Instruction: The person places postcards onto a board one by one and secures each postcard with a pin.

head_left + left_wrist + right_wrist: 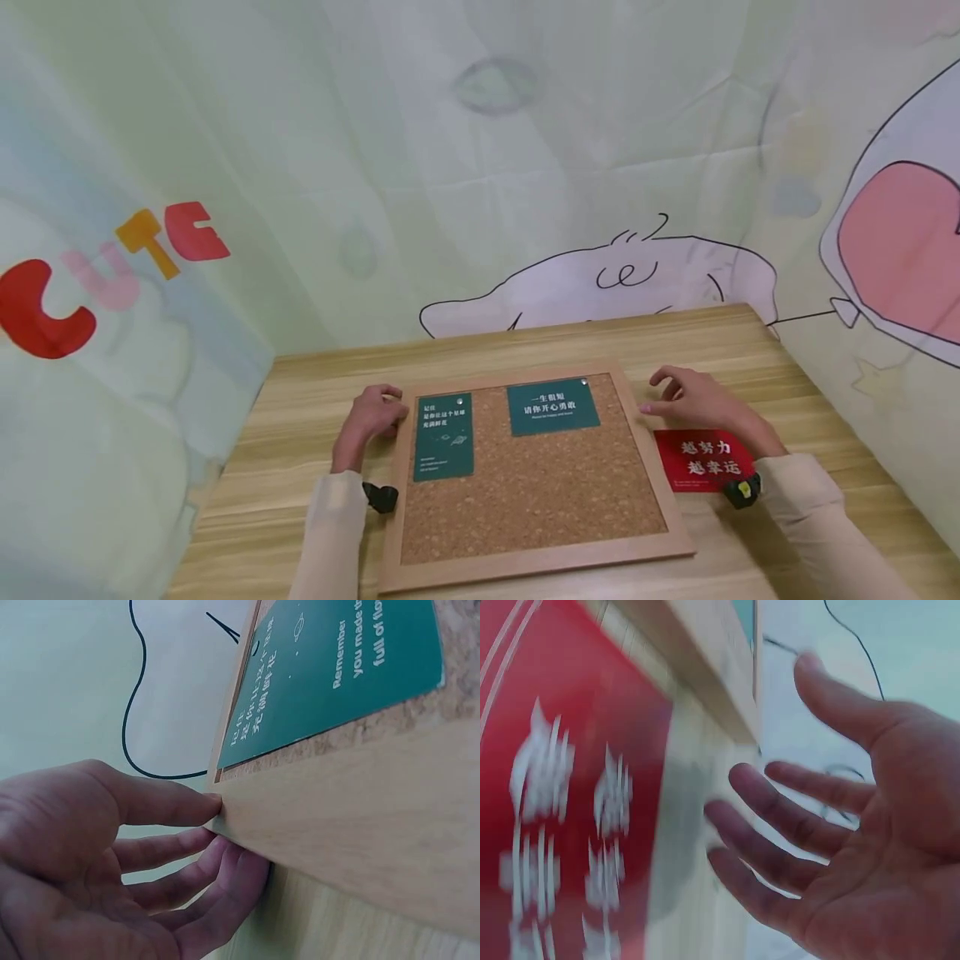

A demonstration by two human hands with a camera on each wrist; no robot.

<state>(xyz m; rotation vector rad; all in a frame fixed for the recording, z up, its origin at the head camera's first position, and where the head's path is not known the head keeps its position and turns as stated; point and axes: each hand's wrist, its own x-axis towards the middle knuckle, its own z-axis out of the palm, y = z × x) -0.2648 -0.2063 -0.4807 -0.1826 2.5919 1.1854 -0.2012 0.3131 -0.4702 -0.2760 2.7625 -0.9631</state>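
Two hands flank a cork board lying flat on the tabletop. The left hand pinches its far-left corner; the right hand, fingers loosely spread, is just beside the right edge, holding nothing. For steady handling, a matching right grip would probably keep the board level. A red card crowds that edge, best not caught. Strips of tabletop show left of the board and beyond its far edge.

The corkboard in front of me looks rough and grainy, its frame smooth, matt pale wood. My green cards and red card seem smooth paper, the table wood-grained, the backdrop (faintly creased) matt cloth.
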